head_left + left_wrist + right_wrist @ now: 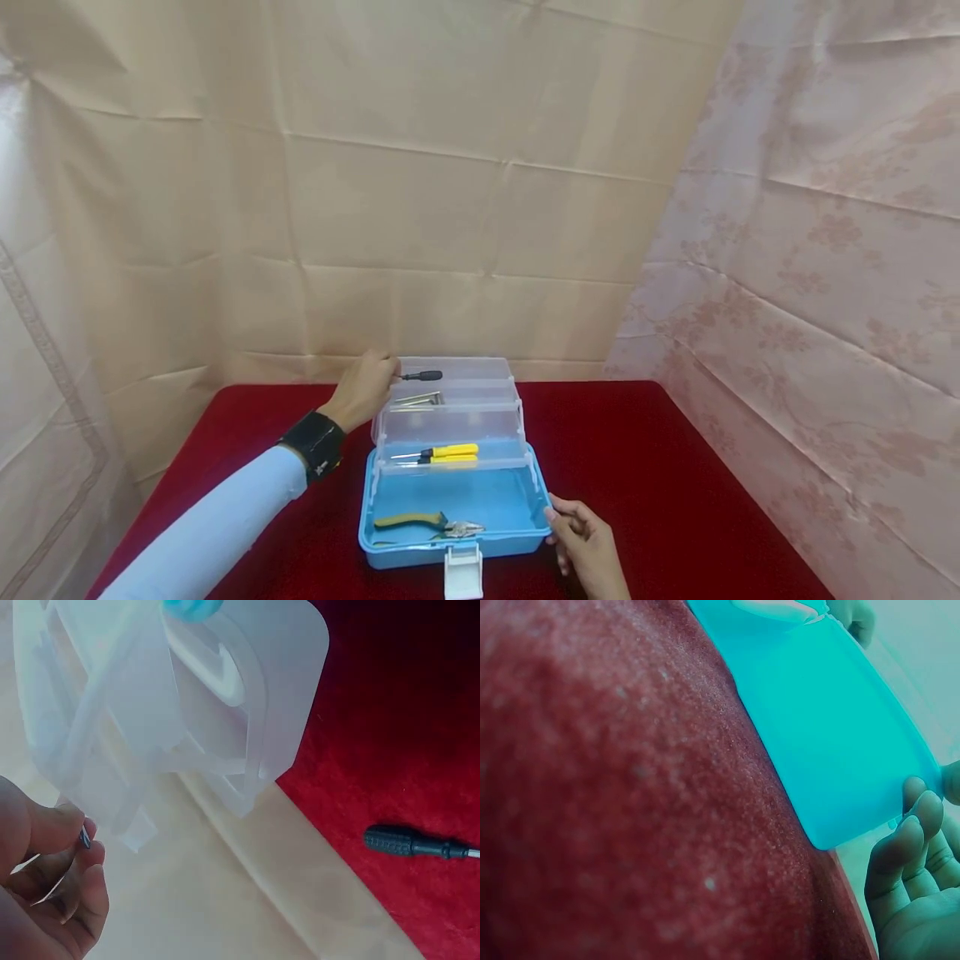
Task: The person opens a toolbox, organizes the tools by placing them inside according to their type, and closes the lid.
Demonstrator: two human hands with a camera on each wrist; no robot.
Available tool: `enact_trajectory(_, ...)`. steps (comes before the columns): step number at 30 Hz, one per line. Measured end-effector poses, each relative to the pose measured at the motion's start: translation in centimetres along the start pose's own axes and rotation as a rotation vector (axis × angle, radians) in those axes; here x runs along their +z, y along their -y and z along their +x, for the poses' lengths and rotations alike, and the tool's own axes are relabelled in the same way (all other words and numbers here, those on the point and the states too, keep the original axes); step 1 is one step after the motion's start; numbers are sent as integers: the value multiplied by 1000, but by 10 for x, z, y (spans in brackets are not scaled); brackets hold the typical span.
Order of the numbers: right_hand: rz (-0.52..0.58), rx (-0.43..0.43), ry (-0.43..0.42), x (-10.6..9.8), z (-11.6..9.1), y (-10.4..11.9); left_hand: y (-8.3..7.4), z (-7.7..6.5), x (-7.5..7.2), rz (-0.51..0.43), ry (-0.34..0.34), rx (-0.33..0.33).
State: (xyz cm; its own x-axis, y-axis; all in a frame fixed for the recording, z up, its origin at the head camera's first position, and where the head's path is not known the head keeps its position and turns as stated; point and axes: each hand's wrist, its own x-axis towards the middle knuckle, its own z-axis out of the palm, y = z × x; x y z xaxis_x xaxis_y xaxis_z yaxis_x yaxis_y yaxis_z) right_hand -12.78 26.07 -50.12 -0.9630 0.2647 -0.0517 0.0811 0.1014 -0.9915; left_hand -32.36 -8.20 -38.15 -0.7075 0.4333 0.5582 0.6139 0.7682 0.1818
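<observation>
A blue toolbox (480,497) stands unfolded on the red cloth, its clear trays (450,422) stepped up behind the base. At the top tray, my left hand (367,387) pinches the shaft end of a black-handled screwdriver (426,376), whose handle points right; a small metal tip (85,838) shows between thumb and finger in the left wrist view. My right hand (588,542) grips the front right corner of the base, thumb on the rim. Inside the base lie pliers (416,520) with yellowish handles. Yellow-handled screwdrivers (453,451) and L-shaped metal keys (420,400) lie in the trays.
Another black-handled screwdriver (397,840) lies on the red cloth in the left wrist view. A white latch (463,572) hangs down at the toolbox front. Beige draped fabric (465,208) rises behind the table, and patterned fabric (825,250) stands along the right.
</observation>
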Motion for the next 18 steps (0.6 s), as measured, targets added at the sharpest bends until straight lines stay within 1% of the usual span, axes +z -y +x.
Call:
enact_trajectory(7, 3, -5, 2, 2, 0, 1, 0, 5, -1, 29, 27, 24)
enact_trajectory(14, 5, -17, 9, 1, 2, -2, -5, 9, 5, 61, 54, -1)
enact_trajectory(18, 19, -23, 32, 4, 6, -3, -3, 9, 5, 95, 61, -13)
